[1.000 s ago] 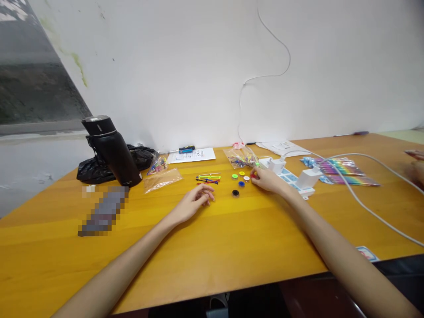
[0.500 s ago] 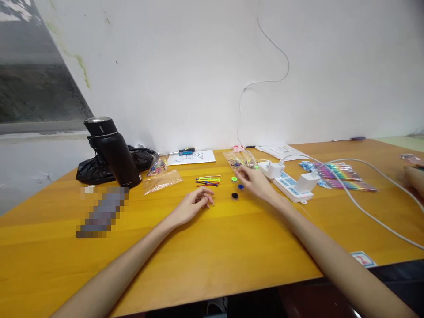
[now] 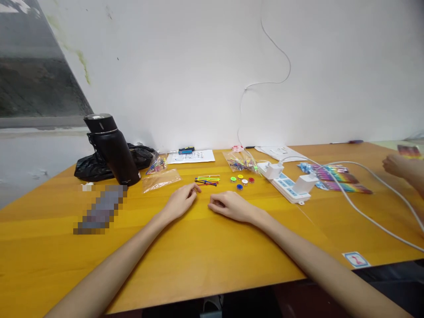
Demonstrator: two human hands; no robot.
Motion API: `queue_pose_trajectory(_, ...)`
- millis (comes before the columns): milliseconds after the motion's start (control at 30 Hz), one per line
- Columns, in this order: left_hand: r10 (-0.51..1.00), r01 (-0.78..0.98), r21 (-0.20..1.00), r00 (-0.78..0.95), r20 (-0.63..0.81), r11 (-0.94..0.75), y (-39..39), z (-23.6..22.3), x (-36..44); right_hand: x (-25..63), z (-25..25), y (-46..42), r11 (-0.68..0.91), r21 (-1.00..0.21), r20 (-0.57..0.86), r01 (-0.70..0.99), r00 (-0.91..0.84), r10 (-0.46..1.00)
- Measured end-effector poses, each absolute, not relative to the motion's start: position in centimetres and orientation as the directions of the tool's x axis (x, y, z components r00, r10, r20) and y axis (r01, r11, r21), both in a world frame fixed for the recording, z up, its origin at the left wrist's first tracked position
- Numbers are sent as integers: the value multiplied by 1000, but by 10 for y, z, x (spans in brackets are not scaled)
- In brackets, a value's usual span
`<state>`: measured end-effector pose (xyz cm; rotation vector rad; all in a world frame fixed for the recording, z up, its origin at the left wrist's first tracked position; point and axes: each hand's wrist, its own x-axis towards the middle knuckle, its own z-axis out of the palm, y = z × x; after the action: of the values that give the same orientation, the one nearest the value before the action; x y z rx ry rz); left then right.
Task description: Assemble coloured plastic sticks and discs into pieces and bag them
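My left hand [image 3: 179, 201] rests palm down on the wooden table [image 3: 212, 247], holding nothing, its fingertips just short of a bundle of thin coloured sticks [image 3: 207, 179]. My right hand [image 3: 232, 206] lies beside it with the fingers curled inward. Just beyond it are several small discs: green [image 3: 233, 179], yellow [image 3: 240, 176], white [image 3: 244, 181], red [image 3: 251, 179] and blue [image 3: 239, 187]. The black disc seen earlier is out of sight, either behind or inside my right hand.
A black flask [image 3: 111, 149] and black bag [image 3: 92, 165] stand at the left, with clear plastic bags [image 3: 161, 180] of parts nearby. A white power strip [image 3: 287, 184] with chargers and cables lies right. Another person's hand [image 3: 397, 165] holds a colourful packet at the far right.
My right hand left the red disc, crossed the discs and came down left beside my left hand. The black disc vanished from view. My left hand shifted slightly toward the sticks.
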<state>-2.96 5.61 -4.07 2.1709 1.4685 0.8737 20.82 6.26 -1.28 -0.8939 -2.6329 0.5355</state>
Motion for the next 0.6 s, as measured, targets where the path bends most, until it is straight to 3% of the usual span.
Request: queue_pose_trajectory(600, 915, 680, 614, 281, 288, -402, 56, -39, -29, 208, -14, 63, 728, -459, 175, 510, -751, 636)
